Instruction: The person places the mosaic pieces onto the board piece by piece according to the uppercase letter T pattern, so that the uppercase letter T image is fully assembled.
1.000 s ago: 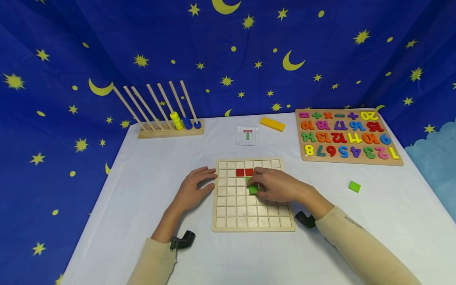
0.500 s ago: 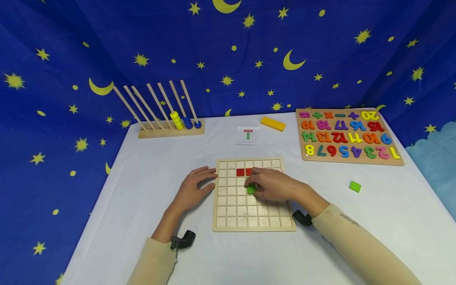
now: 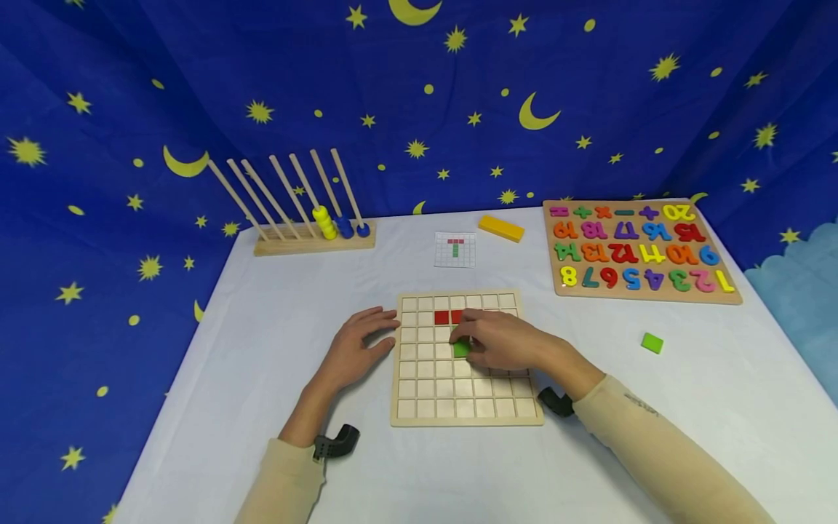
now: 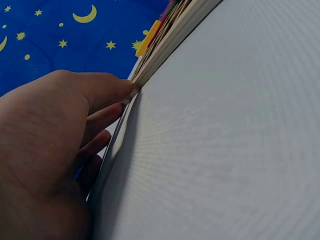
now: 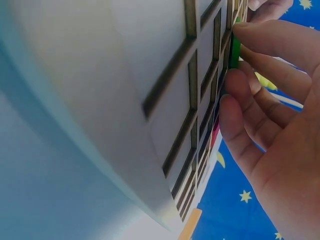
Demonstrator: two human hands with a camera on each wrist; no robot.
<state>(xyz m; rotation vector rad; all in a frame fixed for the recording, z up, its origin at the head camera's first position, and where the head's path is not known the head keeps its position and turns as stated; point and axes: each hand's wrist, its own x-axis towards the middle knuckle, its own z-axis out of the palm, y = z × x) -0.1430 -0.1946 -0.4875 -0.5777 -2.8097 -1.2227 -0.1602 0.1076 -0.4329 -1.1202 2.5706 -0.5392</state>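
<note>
A wooden grid board [image 3: 427, 386] lies flat on the table. My right hand [image 3: 500, 340] is over its upper middle and pinches a green square tile [image 3: 461, 349] by its edges, seated at one of the cells. In the right wrist view the thumb and fingertips are on the green tile [image 5: 235, 50]. Red tiles [image 3: 442, 317] lie in a row above; how many the hand hides I cannot tell. My left hand [image 3: 356, 349] rests at the board's left edge, fingers extended and fingertips touching it, as the left wrist view of the hand [image 4: 55, 135] also shows.
Another green tile [image 3: 652, 343] lies loose on the right. Behind the board are a pattern card [image 3: 465, 251] with a red and green T and a yellow block [image 3: 500, 228]. A peg abacus [image 3: 314, 246] stands back left, a number puzzle board [image 3: 644, 292] back right.
Over the last second my right hand has shifted slightly left with the green tile, which now lines up with a cell. My left hand has stayed put.
</note>
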